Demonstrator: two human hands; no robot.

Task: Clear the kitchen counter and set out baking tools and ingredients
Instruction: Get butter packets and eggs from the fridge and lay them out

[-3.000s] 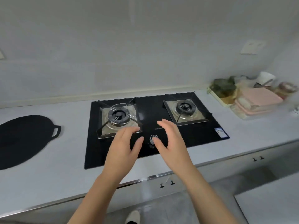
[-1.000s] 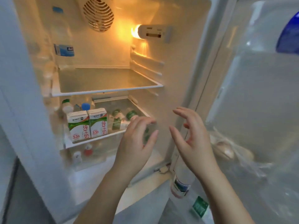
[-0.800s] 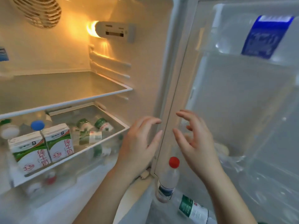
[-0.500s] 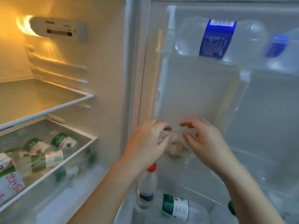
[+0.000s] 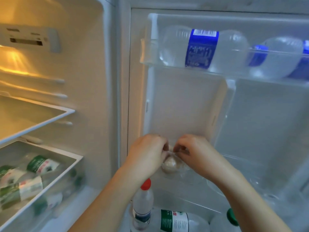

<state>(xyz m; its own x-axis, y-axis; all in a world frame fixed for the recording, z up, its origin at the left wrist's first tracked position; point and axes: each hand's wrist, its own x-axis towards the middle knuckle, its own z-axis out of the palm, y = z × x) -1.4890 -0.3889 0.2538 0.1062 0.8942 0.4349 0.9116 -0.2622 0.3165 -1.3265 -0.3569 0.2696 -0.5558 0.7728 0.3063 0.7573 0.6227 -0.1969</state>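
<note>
I'm counting two hands, a left hand (image 5: 147, 154) and a right hand (image 5: 195, 151). I'm also seeing one clear bag (image 5: 184, 172) with one egg (image 5: 168, 163) showing, at least two blue-label bottles (image 5: 204, 49), one red-capped bottle (image 5: 143, 205), one green-label bottle (image 5: 175, 221), one green cap (image 5: 231, 216), and several blurry shelf bottles (image 5: 41, 164) I'm not managing to count.

Both bare forearms rise from below, converging, the left grip (image 5: 147, 153) and right grip (image 5: 195, 151) side by side, fingers curled inward, each pinching the clear bag (image 5: 179, 169) between them.
</note>
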